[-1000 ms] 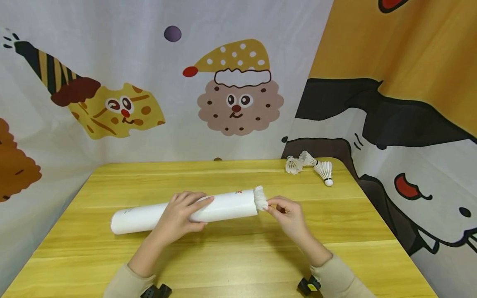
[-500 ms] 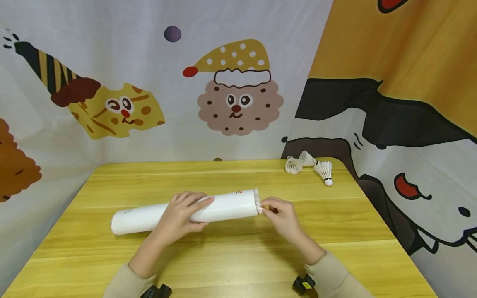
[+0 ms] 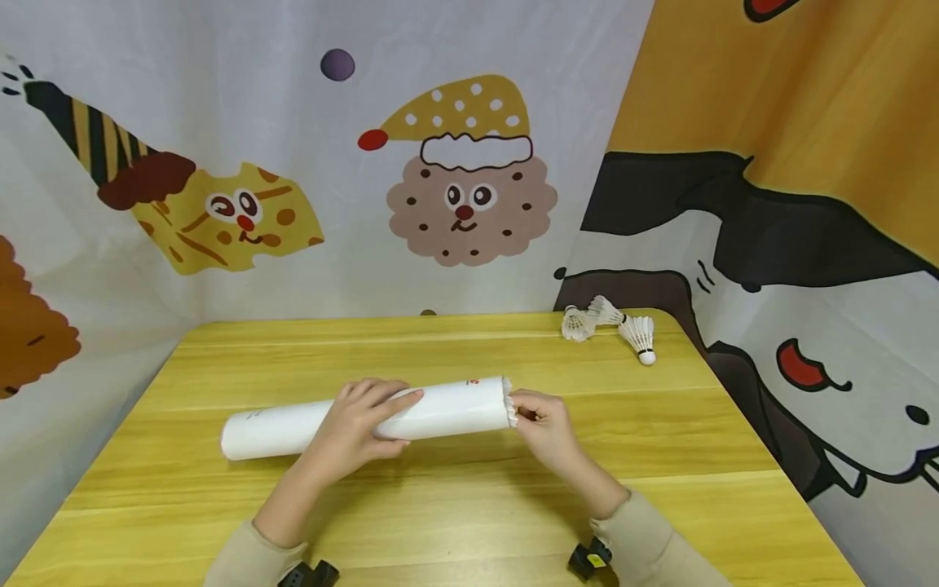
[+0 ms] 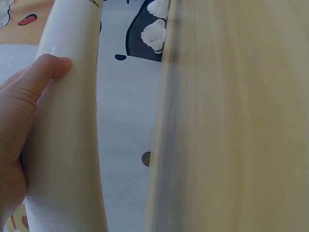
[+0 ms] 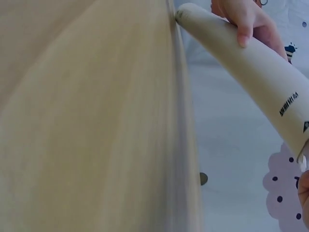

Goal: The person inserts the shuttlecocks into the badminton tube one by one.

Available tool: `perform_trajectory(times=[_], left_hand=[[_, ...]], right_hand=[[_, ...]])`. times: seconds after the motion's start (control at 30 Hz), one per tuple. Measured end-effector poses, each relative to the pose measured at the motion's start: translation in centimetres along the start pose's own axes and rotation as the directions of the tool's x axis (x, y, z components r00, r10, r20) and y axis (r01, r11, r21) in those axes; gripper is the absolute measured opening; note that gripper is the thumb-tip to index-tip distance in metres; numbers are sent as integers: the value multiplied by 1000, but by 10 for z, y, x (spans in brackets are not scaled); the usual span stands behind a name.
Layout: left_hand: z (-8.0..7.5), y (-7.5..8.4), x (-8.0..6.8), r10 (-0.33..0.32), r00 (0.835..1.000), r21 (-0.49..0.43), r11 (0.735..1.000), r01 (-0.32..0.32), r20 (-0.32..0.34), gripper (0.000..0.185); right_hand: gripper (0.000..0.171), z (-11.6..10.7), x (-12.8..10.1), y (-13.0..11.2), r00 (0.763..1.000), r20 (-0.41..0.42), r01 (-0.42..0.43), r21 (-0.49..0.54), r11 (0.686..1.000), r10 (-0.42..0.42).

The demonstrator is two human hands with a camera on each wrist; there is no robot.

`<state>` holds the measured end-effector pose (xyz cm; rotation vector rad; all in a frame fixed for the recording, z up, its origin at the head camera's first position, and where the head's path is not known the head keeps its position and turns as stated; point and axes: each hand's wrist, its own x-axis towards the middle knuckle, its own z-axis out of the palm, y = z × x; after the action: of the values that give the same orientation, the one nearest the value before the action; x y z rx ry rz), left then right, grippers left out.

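Note:
A long white tube (image 3: 440, 408) lies across the yellow wooden table (image 3: 455, 505), raised a little at its right end. My left hand (image 3: 367, 412) grips the tube round its middle, with the thumb (image 4: 41, 79) on its near side. At the tube's right mouth only a thin rim of white shuttlecock feathers (image 3: 508, 405) sticks out. My right hand (image 3: 524, 412) pinches that rim with curled fingers, right against the mouth. The right wrist view shows the tube (image 5: 260, 72) with the left hand's fingers (image 5: 246, 21) over it.
Three loose white shuttlecocks (image 3: 637, 336) lie at the table's back right corner, near the edge. Cartoon-printed cloth walls (image 3: 469, 179) close in the back and both sides. Small black wrist devices (image 3: 587, 561) show at the bottom edge.
The shuttlecock has slid further into the tube, from a clear tuft of feathers to just a rim. My right hand moved left with it. The left hand kept its hold.

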<state>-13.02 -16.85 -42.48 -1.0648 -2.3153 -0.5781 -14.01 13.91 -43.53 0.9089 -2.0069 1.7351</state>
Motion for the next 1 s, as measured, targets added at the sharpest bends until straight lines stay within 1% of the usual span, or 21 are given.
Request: perform_trajectory(times=[0.13,0.23,0.37,0.5,0.7,0.87,1.0], left_hand=[[-1,1,1,-14,1000,-4,1000,14,17,67],[-2,1,1,-25,999,-7,1000,25,32,64],[-3,1,2,-27,999,-14,1000,28,41,64],[-4,1,3,-27,999,-15,1000,28,40,64],[-4,0,3,-29,999,-15,999,30,28,62],[-3,0,1,-26,999,-10,1000,27,20,63],[-3,1,0,-32,999,-10,999,32,20,61]], right_hand=[[23,-6,3,-7,1000,4,-10,36,999,10],[23,-10,6,-18,1000,29,12,47,999,-13],[21,-13,10,-33,997,63,39,53,998,-42],[22,-13,11,-36,995,68,65,71,995,-70],[23,-13,10,-31,993,67,91,91,992,-97],[22,-12,9,-31,996,62,61,93,994,-67],[18,-11,8,-31,998,53,10,74,997,-14]])
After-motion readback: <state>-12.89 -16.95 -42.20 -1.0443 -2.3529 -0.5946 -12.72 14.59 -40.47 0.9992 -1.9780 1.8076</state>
